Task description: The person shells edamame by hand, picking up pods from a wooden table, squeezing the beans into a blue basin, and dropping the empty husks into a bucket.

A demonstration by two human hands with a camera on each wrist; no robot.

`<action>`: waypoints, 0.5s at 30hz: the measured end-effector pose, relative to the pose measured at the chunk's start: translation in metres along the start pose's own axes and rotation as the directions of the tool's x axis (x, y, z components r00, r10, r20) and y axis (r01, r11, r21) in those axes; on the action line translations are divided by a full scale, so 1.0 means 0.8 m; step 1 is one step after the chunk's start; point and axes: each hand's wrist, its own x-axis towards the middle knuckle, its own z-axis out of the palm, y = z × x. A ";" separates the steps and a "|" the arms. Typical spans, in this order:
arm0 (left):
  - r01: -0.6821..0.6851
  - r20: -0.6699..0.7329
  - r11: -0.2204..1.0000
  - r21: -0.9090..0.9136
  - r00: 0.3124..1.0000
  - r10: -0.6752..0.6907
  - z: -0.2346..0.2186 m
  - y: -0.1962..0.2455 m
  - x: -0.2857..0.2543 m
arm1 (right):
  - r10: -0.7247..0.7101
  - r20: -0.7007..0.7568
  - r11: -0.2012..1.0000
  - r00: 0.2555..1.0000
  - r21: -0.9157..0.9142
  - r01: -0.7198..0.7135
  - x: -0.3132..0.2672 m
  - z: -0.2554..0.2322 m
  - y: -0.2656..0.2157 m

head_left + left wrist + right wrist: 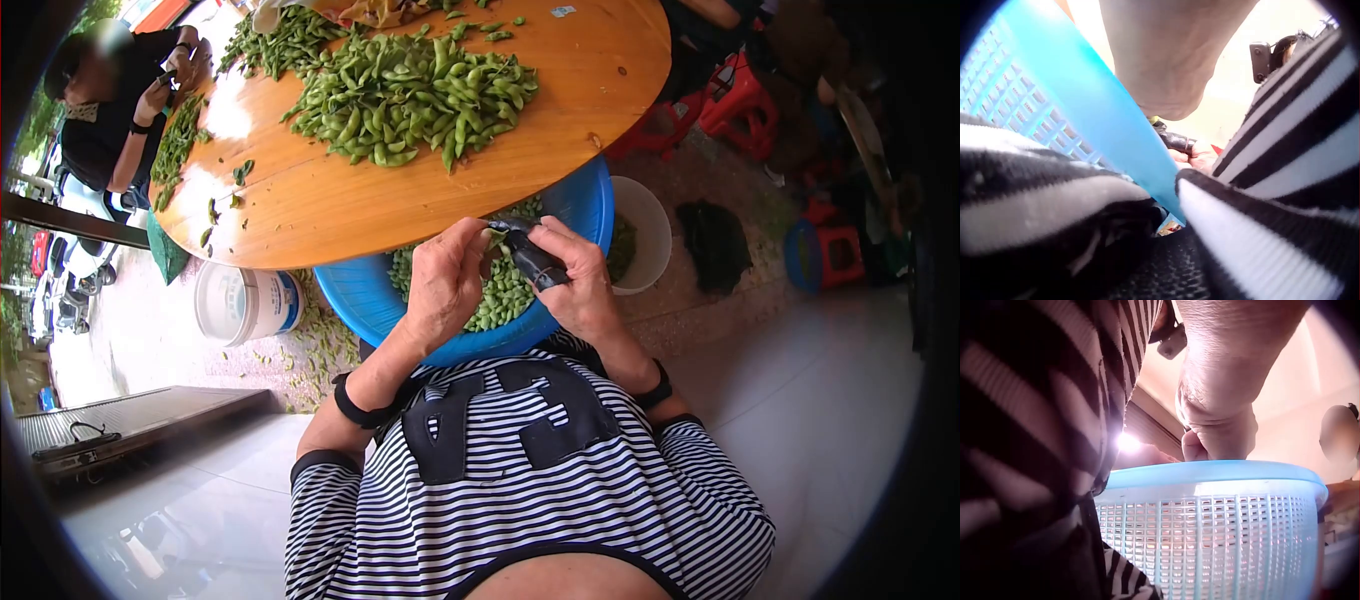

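Over a blue plastic basket (585, 200) of shelled green beans (500, 300), both hands meet at a green soybean pod (496, 238). My left hand (445, 275) pinches the pod with thumb and fingertips. From the other side my right hand (580, 275) pinches it, with shiny black coverings (538, 262) that look wrapped around its thumb and forefinger. In the left wrist view, the left hand (1169, 75) hides most of the pod. The right wrist view shows the right hand (1222, 434) just above the basket's rim, its fingertips hidden.
A large pile of unshelled pods (420, 95) lies on the round wooden table (330, 205). A white bucket (245, 300) stands left of the basket, another white bucket (645, 225) right. Empty husks litter the floor. Another person (115, 110) sits at the table's left, handling pods.
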 end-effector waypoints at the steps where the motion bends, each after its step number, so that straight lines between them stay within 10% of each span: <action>1: 0.001 0.000 1.000 -0.001 1.000 -0.001 -0.004 -0.003 0.001 | 0.001 0.000 1.000 1.000 0.000 -0.001 0.000 -0.003 0.001; 3: 0.452 0.347 0.769 -0.453 0.883 -0.314 -0.015 -0.008 0.006 | 0.214 0.156 0.897 0.964 0.360 -0.257 0.002 -0.010 0.003; 15: 0.431 0.359 0.604 -0.670 0.901 -0.245 -0.007 -0.012 -0.004 | -0.106 0.035 0.960 0.994 -0.257 0.111 -0.003 0.004 -0.018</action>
